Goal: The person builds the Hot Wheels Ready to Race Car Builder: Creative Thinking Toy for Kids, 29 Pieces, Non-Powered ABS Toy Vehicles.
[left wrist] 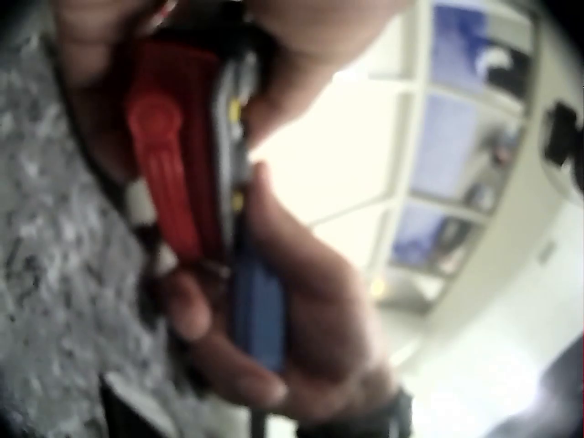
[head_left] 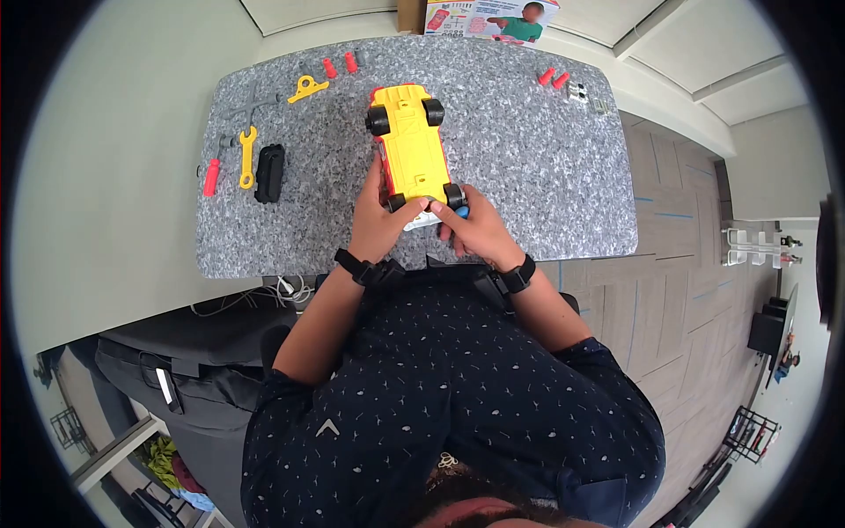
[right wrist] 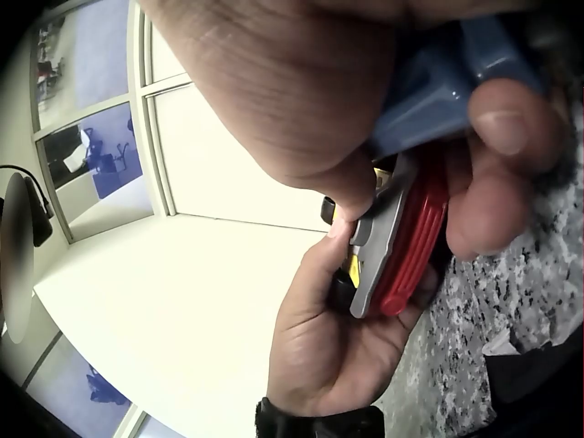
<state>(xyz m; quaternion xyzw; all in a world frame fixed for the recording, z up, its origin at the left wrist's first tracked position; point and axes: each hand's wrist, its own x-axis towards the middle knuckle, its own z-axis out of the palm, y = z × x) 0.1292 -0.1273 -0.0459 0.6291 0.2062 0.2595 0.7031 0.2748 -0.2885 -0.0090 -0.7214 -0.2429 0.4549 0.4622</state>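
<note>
A toy car (head_left: 415, 150) is upside down over the table, its yellow underside up, with a red body, black wheels and a grey bumper (right wrist: 381, 251) at the near end. My left hand (head_left: 377, 220) grips the car's near left side, thumb on the near end. Against the near right corner, my right hand (head_left: 482, 231) has its thumb on the car's end and its fingers curled round a blue plastic piece (right wrist: 438, 100). The same blue piece (left wrist: 260, 315) lies along the right palm in the left wrist view. Its far end is hidden, and its exact kind I cannot tell.
On the grey speckled table (head_left: 528, 176), a yellow wrench (head_left: 247, 158), black part (head_left: 269, 173), red cylinder (head_left: 211, 178), grey cross-shaped wrench (head_left: 253, 107) and yellow holed piece (head_left: 308, 89) lie left. Red pegs (head_left: 350, 62) stand behind; others (head_left: 547, 76) lie far right. A printed box (head_left: 493, 19) is behind.
</note>
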